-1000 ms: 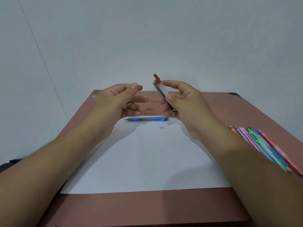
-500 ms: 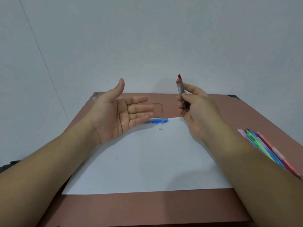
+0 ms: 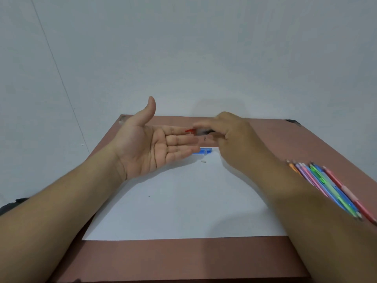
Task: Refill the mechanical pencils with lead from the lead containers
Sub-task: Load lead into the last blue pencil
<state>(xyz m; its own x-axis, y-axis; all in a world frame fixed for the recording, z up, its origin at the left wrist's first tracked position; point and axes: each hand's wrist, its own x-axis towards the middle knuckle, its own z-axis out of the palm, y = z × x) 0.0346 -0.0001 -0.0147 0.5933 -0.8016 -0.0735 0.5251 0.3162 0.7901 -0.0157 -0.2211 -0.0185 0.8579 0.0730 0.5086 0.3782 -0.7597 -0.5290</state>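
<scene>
My left hand [image 3: 151,146] is held palm up above the white paper [image 3: 183,201], fingers straight and thumb raised. My right hand [image 3: 230,139] grips a clear lead container [image 3: 201,131] with a red tip, tipped sideways so the red end points over my left fingertips. The container is motion-blurred. A blue mechanical pencil [image 3: 203,150] lies on the paper behind my left fingers, mostly hidden. A small white piece [image 3: 203,161] lies on the paper just in front of it.
A row of several coloured mechanical pencils [image 3: 326,186] lies on the brown table [image 3: 183,258] at the right, partly under my right forearm. A pale wall rises behind the table's far edge.
My right hand has tipped the lead container from upright to sideways and moved it left over my left fingertips. My left hand stays palm up, a little flatter.
</scene>
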